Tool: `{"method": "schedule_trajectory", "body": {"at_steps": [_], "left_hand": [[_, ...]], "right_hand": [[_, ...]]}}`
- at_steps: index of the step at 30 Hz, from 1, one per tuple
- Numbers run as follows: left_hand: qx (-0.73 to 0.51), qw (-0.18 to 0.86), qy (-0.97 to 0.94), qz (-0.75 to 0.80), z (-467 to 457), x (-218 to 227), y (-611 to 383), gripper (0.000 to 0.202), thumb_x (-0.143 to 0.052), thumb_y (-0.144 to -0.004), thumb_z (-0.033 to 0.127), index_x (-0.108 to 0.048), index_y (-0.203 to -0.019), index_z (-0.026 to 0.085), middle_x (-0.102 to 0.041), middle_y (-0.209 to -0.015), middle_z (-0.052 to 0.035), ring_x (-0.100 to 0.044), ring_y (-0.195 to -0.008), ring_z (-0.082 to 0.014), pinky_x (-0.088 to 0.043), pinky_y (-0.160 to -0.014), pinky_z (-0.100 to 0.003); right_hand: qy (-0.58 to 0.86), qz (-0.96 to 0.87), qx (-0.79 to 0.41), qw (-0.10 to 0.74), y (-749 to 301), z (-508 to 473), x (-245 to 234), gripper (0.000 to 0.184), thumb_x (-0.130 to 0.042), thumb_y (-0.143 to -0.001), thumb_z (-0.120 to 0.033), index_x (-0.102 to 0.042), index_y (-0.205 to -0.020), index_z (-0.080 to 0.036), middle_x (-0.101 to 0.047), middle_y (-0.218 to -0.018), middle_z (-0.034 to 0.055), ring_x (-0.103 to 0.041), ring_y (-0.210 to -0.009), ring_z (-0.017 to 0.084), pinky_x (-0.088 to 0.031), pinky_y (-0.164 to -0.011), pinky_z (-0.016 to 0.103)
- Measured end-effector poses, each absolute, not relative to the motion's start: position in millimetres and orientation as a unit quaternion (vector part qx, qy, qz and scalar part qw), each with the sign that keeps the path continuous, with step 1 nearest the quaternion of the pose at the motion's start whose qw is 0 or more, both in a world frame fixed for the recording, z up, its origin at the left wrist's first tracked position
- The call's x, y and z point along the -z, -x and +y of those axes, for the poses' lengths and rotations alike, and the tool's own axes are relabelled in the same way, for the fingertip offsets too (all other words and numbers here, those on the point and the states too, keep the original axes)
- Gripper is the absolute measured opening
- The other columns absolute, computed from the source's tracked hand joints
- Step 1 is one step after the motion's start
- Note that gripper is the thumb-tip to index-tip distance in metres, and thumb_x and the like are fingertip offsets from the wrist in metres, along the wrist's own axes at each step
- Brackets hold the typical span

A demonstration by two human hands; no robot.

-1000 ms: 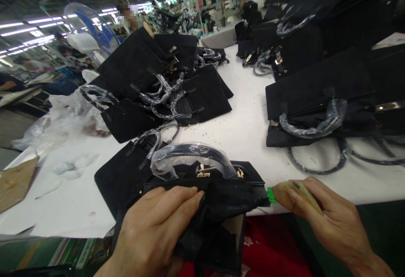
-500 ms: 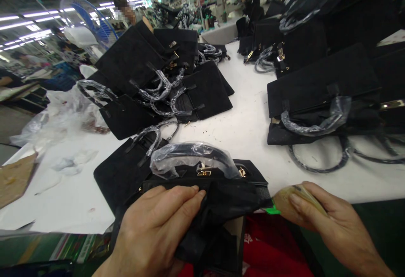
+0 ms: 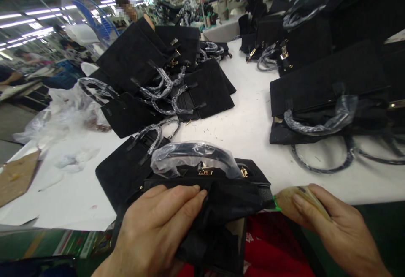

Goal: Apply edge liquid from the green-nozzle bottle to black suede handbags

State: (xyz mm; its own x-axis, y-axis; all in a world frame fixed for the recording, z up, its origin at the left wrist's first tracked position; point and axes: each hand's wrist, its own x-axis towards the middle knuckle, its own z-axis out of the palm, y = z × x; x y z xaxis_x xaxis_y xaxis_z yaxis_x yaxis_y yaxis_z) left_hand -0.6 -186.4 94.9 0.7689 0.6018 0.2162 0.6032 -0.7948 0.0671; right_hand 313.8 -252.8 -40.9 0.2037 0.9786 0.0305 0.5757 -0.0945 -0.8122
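Observation:
In front of me is a black handbag (image 3: 228, 203) with gold-coloured clasp hardware and a handle (image 3: 196, 152) wrapped in clear plastic. My left hand (image 3: 158, 222) is closed on the bag's loose black cloth, its thumb hidden. Beside the bag's right end, my right hand (image 3: 332, 218) grips a yellowish-tan object (image 3: 289, 204) between thumb and fingers; its exact kind is unclear. Something bright green (image 3: 277, 204) shows at the object's tip, by the bag's black corner. Most of what lies under my left hand is hidden.
Several black handbags (image 3: 202, 91) with wrapped handles are heaped at the left of the white table (image 3: 249, 112). More bags (image 3: 303, 95) lie at the right. Crumpled clear plastic (image 3: 66, 112), brown board (image 3: 19, 175) and a blue fan (image 3: 95, 19) are on the left. People work behind.
The green part at the tip of the tan object looks narrower and has shifted slightly right and up. My left hand keeps its hold. The whole view has shifted slightly.

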Motion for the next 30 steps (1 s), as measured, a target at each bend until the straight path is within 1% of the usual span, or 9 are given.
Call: {"method": "schedule_trajectory", "body": {"at_steps": [3,8,12,15,18,22,23,27,30], "left_hand": [[0.111,0.01,0.942,-0.318,-186.3,-95.0,-0.2,0.031,-0.043,-0.095,0.015,-0.057,-0.121,0.013,-0.07,-0.111,-0.0101,-0.067,-0.09,-0.0188,-0.051,-0.073,-0.033],[0.123,0.002,0.939,-0.321,-186.3,-95.0,-1.8,0.03,-0.043,-0.095,0.014,-0.058,-0.121,0.014,-0.07,-0.11,-0.0102,-0.066,-0.091,-0.0182,-0.051,-0.072,-0.032],[0.128,-0.003,0.938,-0.321,-185.7,-94.7,-1.9,0.03,-0.042,-0.095,0.012,-0.058,-0.12,0.013,-0.07,-0.111,-0.0102,-0.066,-0.093,-0.0178,-0.05,-0.073,-0.031],[0.14,-0.006,0.939,-0.313,-185.4,-92.7,-1.1,0.029,-0.043,-0.095,0.012,-0.06,-0.118,0.012,-0.069,-0.111,-0.0101,-0.065,-0.093,-0.0178,-0.048,-0.071,-0.031],[0.149,-0.001,0.941,-0.305,-186.1,-90.0,-0.3,0.029,-0.041,-0.097,0.014,-0.06,-0.118,0.01,-0.069,-0.108,-0.0099,-0.065,-0.091,-0.0175,-0.048,-0.071,-0.032],[0.141,0.013,0.939,-0.314,-188.1,-89.4,0.5,0.03,-0.039,-0.1,0.019,-0.06,-0.121,0.01,-0.07,-0.109,-0.0106,-0.066,-0.091,-0.0181,-0.051,-0.073,-0.032],[0.14,0.014,0.939,-0.315,-188.5,-89.9,0.6,0.03,-0.04,-0.1,0.019,-0.06,-0.121,0.01,-0.07,-0.109,-0.0109,-0.066,-0.091,-0.0183,-0.052,-0.072,-0.032],[0.13,0.013,0.939,-0.318,-189.3,-93.5,0.6,0.03,-0.042,-0.098,0.018,-0.06,-0.122,0.012,-0.071,-0.109,-0.0109,-0.068,-0.088,-0.0188,-0.054,-0.072,-0.031],[0.131,0.006,0.934,-0.331,-189.2,-95.4,0.4,0.031,-0.043,-0.098,0.019,-0.061,-0.122,0.015,-0.072,-0.109,-0.0097,-0.069,-0.088,-0.0188,-0.056,-0.074,-0.03]], "right_hand": [[0.668,-0.59,-0.279,0.357,-314.0,-252.0,41.0,0.035,-0.053,-0.094,-0.046,-0.054,-0.068,-0.023,-0.052,-0.059,-0.0038,-0.053,-0.051,0.011,-0.043,-0.047,0.02],[0.67,-0.603,-0.221,0.372,-312.9,-249.2,37.1,0.031,-0.054,-0.094,-0.044,-0.058,-0.071,-0.023,-0.055,-0.062,-0.0026,-0.055,-0.052,0.011,-0.044,-0.05,0.021],[0.673,-0.589,-0.258,0.367,-314.9,-251.6,36.4,0.033,-0.054,-0.094,-0.046,-0.057,-0.07,-0.023,-0.055,-0.059,-0.0032,-0.055,-0.05,0.011,-0.044,-0.047,0.02],[0.681,-0.559,-0.295,0.369,-319.0,-255.3,38.9,0.03,-0.058,-0.091,-0.05,-0.065,-0.08,-0.023,-0.067,-0.068,-0.0009,-0.064,-0.059,0.015,-0.049,-0.049,0.02],[0.687,-0.537,-0.305,0.383,-321.8,-257.2,39.8,0.035,-0.063,-0.084,-0.056,-0.071,-0.09,-0.022,-0.075,-0.079,0.0021,-0.07,-0.067,0.021,-0.054,-0.051,0.023],[0.696,-0.548,-0.314,0.342,-319.5,-258.3,35.7,0.037,-0.058,-0.087,-0.054,-0.064,-0.069,-0.022,-0.064,-0.06,-0.0013,-0.06,-0.052,0.015,-0.048,-0.046,0.02],[0.697,-0.543,-0.321,0.34,-318.6,-259.2,34.4,0.038,-0.058,-0.087,-0.054,-0.064,-0.067,-0.022,-0.062,-0.059,-0.0016,-0.06,-0.052,0.014,-0.048,-0.046,0.019],[0.696,-0.5,-0.352,0.377,-317.8,-265.4,31.6,0.037,-0.063,-0.082,-0.058,-0.071,-0.08,-0.022,-0.071,-0.07,-0.0001,-0.067,-0.059,0.018,-0.055,-0.053,0.019],[0.696,-0.513,-0.351,0.36,-318.4,-270.2,32.9,0.036,-0.062,-0.084,-0.056,-0.07,-0.076,-0.022,-0.07,-0.069,0.0001,-0.066,-0.059,0.017,-0.053,-0.052,0.019]]}}
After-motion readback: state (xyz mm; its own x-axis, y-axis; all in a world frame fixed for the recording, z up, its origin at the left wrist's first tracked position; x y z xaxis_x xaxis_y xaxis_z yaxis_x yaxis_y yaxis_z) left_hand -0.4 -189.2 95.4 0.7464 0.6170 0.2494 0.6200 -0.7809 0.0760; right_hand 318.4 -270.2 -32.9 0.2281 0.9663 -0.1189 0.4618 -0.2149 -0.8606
